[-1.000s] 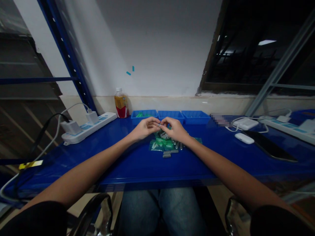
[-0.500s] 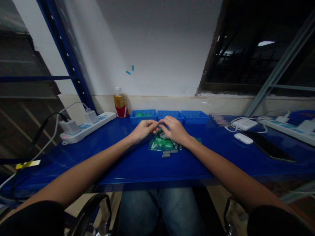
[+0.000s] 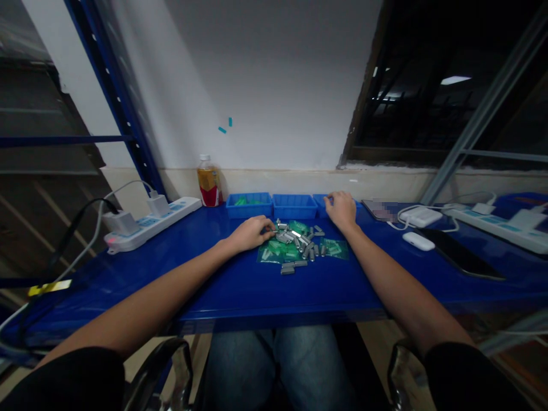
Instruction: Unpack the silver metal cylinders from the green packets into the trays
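Note:
On the table lies a pile of small silver metal cylinders (image 3: 305, 240), mixed with green plastic bags (image 3: 277, 250) that hold small pale pieces. My left hand (image 3: 252, 233) is at the pile's left edge, fingers bent together; whatever is between the fingertips is too small to name. Over the right blue bin (image 3: 319, 201) is my right hand (image 3: 342, 209), its fingers curled down and partly hiding the bin. What those fingers hold, if anything, cannot be made out. Left of that bin stand a middle blue bin (image 3: 295, 212) and a left blue bin (image 3: 249, 212) with green items inside.
A drink bottle (image 3: 209, 182) stands by the wall. At the left is a power strip (image 3: 171, 212) with chargers and cables. To the right lie a dark phone (image 3: 464, 257), a white case (image 3: 418, 241), a white adapter (image 3: 422, 216) and another power strip (image 3: 505, 229).
My right hand has left my left hand above the pile and moved right, to the right bin. My left hand has dropped slightly at the pile's left side. More of the cylinders show.

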Tool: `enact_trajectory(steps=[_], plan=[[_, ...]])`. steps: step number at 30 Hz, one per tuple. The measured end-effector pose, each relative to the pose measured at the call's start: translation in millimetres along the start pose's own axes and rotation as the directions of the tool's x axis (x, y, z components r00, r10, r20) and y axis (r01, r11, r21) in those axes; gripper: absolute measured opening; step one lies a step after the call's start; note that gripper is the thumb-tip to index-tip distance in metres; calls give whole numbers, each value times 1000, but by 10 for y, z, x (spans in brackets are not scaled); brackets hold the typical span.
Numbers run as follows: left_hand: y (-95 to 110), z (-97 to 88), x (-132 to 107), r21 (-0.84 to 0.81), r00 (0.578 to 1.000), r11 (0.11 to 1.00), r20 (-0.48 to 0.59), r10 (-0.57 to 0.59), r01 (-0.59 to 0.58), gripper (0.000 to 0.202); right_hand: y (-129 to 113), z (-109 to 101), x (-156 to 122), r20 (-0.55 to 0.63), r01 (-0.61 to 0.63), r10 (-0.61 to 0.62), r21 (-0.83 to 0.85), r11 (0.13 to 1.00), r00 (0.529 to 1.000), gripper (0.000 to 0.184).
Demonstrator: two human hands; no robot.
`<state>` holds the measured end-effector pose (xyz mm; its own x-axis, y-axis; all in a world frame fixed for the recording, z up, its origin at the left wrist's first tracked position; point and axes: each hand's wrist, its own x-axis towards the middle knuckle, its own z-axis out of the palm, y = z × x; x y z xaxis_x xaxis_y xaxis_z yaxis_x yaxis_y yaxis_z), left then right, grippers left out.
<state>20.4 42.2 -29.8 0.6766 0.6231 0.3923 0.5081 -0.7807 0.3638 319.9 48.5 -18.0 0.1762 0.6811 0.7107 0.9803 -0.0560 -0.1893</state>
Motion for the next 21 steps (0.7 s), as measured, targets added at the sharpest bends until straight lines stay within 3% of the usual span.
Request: enact_trajectory(steps=[4, 7, 9, 11, 14, 18, 21], plan=[[9, -11, 2, -93, 994, 992, -61, -88, 82, 17, -30, 67, -75, 23, 13, -12, -46, 999, 1000, 28], [18, -34, 17, -215, 977, 966, -119, -174, 146, 25, -277, -12, -150, -26, 155, -154, 39, 987, 988, 30], [25, -42, 31, -311, 967, 935, -133, -219, 169, 32, -509, -112, -218, -18, 343, -345, 156, 926, 938, 28], [36, -42, 39, -396, 962, 900, -115, -246, 183, 37, -736, -215, -300, -3, 522, -541, 265, 811, 841, 25], [69, -33, 31, -476, 964, 858, -71, -255, 192, 38, -957, -307, -413, 0, 650, -684, 314, 692, 729, 21], [101, -21, 21, -487, 975, 853, -15, -223, 188, 37, -1005, -304, -476, 10, 702, -736, 294, 649, 676, 19], [51, -29, 56, -433, 980, 884, -5, -197, 176, 39, -962, -284, -431, -3, 693, -721, 282, 664, 692, 23]])
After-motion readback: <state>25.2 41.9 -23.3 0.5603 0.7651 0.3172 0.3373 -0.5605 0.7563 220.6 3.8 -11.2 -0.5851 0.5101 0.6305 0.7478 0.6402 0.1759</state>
